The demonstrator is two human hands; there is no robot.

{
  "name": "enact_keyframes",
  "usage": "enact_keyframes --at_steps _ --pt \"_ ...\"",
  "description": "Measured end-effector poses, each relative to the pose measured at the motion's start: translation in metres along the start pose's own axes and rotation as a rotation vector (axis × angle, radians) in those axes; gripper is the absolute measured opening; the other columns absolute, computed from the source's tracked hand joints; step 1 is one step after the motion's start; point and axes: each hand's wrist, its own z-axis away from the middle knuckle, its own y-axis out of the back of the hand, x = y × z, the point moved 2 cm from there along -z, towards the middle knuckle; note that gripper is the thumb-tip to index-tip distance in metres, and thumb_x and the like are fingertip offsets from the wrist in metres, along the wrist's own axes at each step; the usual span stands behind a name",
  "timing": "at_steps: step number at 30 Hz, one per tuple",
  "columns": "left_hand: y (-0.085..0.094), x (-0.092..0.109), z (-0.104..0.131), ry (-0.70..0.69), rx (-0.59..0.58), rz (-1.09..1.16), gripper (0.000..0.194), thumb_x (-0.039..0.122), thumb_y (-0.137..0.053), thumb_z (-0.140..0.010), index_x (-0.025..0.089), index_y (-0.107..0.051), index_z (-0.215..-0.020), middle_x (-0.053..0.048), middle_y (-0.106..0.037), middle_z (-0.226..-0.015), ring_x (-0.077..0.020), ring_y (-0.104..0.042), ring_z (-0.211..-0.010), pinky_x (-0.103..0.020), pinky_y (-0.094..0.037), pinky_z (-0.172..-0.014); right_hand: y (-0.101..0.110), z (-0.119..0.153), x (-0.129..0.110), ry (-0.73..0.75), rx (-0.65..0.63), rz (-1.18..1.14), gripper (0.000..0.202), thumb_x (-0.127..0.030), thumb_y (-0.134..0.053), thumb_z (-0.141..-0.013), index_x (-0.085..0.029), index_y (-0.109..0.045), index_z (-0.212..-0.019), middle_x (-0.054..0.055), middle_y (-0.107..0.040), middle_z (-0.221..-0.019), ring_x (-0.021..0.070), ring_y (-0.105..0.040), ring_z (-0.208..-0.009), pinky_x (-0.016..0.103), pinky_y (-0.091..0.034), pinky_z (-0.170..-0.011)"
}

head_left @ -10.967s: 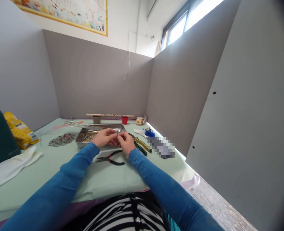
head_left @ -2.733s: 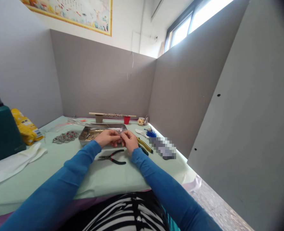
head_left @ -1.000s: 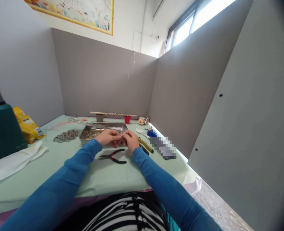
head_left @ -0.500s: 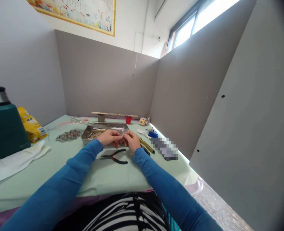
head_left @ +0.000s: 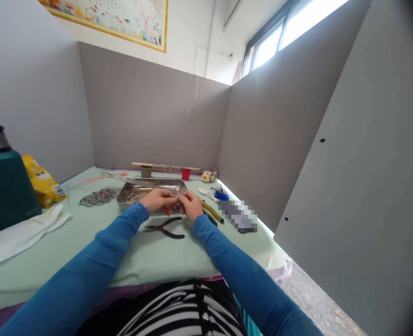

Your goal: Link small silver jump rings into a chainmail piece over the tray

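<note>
My left hand (head_left: 160, 200) and my right hand (head_left: 190, 205) meet fingertip to fingertip over the front edge of a metal tray (head_left: 122, 201). Both are closed in a pinch, and whatever sits between the fingers is too small to make out. Small gold-coloured pieces (head_left: 139, 194) lie in the tray, with thin silvery wires (head_left: 122, 176) resting across its rim. Just below my hands, black-handled pliers (head_left: 164, 227) lie with their handles spread. Yellow-handled pliers (head_left: 213, 212) lie beside my right hand, partly hidden by it.
Left of the tray is a heap of beaded chain (head_left: 98, 197). A green flask (head_left: 7, 191), yellow packet (head_left: 44, 182) and white cloth (head_left: 21, 235) stand further left. Behind are a brown pot (head_left: 146, 171), red pot (head_left: 186, 174) and wooden stick (head_left: 138, 164). A blue tassel (head_left: 221, 193) lies right.
My hands keep the same pinch over the tray, with hardly any movement. The whole view has shifted very slightly.
</note>
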Motion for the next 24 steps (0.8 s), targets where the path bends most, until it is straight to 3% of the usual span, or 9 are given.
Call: enact_keyframes --at_steps 24 --pt "-0.0012 0.0026 0.0012 0.009 0.007 -0.025 0.037 0.044 -0.071 -0.06 0.012 -0.059 -0.074 -0.003 -0.063 -0.062 -0.0144 -0.059 -0.052 -0.028 -0.048 -0.054 0.0003 -0.0021 0.0024 -0.013 0.002 0.025 0.014 -0.028 -0.056 -0.067 -0.019 -0.049 -0.06 -0.008 -0.047 -0.043 0.0061 -0.038 -0.031 0.02 -0.027 -0.032"
